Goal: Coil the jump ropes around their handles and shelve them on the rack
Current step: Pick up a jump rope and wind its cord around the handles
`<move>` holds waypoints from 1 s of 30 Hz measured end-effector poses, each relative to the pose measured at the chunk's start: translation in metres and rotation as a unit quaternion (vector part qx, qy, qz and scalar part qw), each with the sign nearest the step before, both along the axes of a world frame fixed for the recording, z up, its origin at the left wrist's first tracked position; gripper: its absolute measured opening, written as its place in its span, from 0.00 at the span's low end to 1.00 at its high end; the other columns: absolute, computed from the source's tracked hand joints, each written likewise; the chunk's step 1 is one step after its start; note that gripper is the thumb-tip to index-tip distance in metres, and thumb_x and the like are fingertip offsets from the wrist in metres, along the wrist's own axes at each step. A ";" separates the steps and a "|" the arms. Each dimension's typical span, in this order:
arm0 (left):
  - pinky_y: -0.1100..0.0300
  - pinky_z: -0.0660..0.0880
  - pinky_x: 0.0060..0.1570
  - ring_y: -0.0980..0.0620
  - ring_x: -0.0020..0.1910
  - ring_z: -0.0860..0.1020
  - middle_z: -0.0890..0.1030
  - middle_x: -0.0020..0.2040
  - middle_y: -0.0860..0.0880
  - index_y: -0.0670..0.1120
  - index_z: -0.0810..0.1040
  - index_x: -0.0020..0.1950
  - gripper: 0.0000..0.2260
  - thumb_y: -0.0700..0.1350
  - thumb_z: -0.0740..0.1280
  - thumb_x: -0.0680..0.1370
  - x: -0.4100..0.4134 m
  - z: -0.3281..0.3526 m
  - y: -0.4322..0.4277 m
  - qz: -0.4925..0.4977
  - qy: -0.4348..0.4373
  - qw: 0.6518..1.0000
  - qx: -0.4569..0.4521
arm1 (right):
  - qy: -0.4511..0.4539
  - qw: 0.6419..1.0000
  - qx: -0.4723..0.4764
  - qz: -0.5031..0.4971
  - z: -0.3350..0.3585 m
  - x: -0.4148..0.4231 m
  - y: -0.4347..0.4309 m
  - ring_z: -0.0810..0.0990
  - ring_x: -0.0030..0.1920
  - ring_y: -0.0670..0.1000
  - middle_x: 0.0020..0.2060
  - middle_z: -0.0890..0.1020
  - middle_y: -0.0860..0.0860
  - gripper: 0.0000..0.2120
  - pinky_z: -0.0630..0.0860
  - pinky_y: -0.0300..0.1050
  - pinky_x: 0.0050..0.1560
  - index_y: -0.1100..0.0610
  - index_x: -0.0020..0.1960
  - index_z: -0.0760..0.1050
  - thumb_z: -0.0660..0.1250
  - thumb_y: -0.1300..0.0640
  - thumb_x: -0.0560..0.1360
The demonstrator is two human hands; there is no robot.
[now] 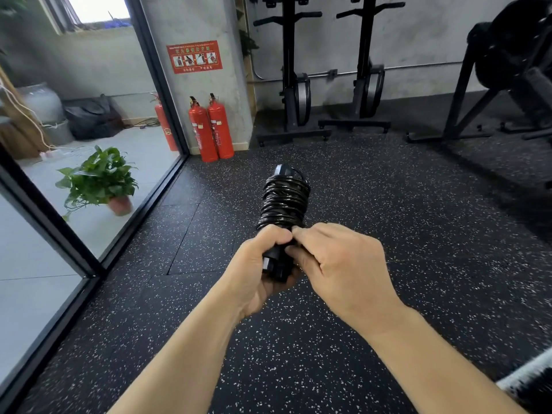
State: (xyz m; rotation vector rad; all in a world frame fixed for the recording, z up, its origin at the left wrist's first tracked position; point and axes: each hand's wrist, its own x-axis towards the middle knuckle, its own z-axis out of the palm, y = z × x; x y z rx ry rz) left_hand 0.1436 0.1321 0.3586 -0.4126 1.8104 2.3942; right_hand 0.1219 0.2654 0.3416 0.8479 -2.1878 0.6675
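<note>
Over the speckled floor [403, 222], the left hand [254, 276] grips the near ends of 2 black handles [273, 264], fingers wrapped round them. The jump rope [283, 201] is coiled tight around the handles' far part, hiding all but 1 tip. The right hand [340, 264] curls its fingers onto the jump rope at the coil's near edge; its fingertips and the rope's loose end are hidden. A white-and-black thing [531, 380] is cut off near right.
</note>
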 end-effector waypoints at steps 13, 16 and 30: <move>0.63 0.70 0.26 0.53 0.25 0.73 0.79 0.33 0.46 0.45 0.83 0.34 0.15 0.42 0.61 0.77 0.000 0.006 0.002 -0.007 0.019 1.000 0.005 | -0.058 0.984 -0.160 0.044 -0.007 0.005 -0.006 0.80 0.43 0.48 0.47 0.78 0.47 0.11 0.79 0.49 0.38 0.56 0.53 0.78 0.68 0.52 0.75; 0.63 0.69 0.27 0.54 0.25 0.73 0.78 0.31 0.48 0.46 0.83 0.29 0.19 0.43 0.61 0.78 0.002 0.008 0.002 0.000 0.021 1.000 0.010 | -0.036 0.986 -0.154 0.044 -0.007 0.005 -0.009 0.80 0.43 0.48 0.47 0.79 0.48 0.10 0.79 0.48 0.38 0.58 0.54 0.79 0.67 0.54 0.75; 0.62 0.71 0.27 0.52 0.27 0.76 0.81 0.40 0.44 0.41 0.80 0.49 0.09 0.44 0.63 0.77 0.001 -0.001 -0.005 0.042 0.001 0.999 0.022 | -0.099 0.985 -0.128 0.057 -0.002 0.005 -0.013 0.76 0.48 0.46 0.51 0.76 0.46 0.15 0.73 0.41 0.43 0.55 0.57 0.76 0.70 0.53 0.72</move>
